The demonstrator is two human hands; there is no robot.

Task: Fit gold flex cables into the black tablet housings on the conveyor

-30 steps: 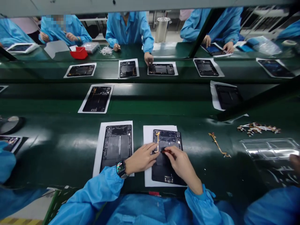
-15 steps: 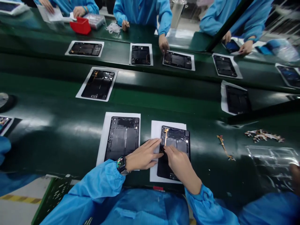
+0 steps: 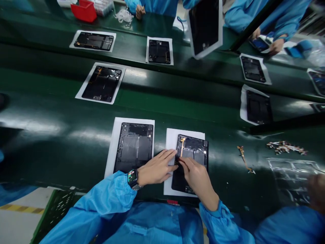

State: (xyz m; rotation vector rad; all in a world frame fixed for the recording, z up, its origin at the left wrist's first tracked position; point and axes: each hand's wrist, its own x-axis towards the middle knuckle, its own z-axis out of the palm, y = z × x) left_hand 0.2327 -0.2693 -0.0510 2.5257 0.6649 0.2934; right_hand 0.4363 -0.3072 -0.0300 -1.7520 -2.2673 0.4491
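Observation:
An opened tablet housing (image 3: 193, 145) with dark internals lies on a white sheet (image 3: 169, 188) before me. Down its upper left part runs an orange flex cable (image 3: 182, 146). My right hand (image 3: 196, 174) is closed in a pinch at the cable's lower end; the fingertips partly hide that spot. My left hand (image 3: 157, 168) lies with fingers stretched out, their tips at the housing's left edge. A second opened tablet housing (image 3: 134, 145), on its own white sheet (image 3: 111, 152), lies to the left, partly behind my left wrist.
A loose flex cable (image 3: 244, 159) lies to the right, near a pile of flex cables (image 3: 286, 147) and a clear plastic tray (image 3: 291, 166). More housings on sheets, such as one tablet housing (image 3: 101, 84), lie farther back. Co-workers sit opposite; a dark post (image 3: 251, 25) stands there.
Across the bench, a tablet on its white sheet has been lifted off the far ledge and is now held up. My hands stay at nearly the same place on the housing; the view has shifted slightly.

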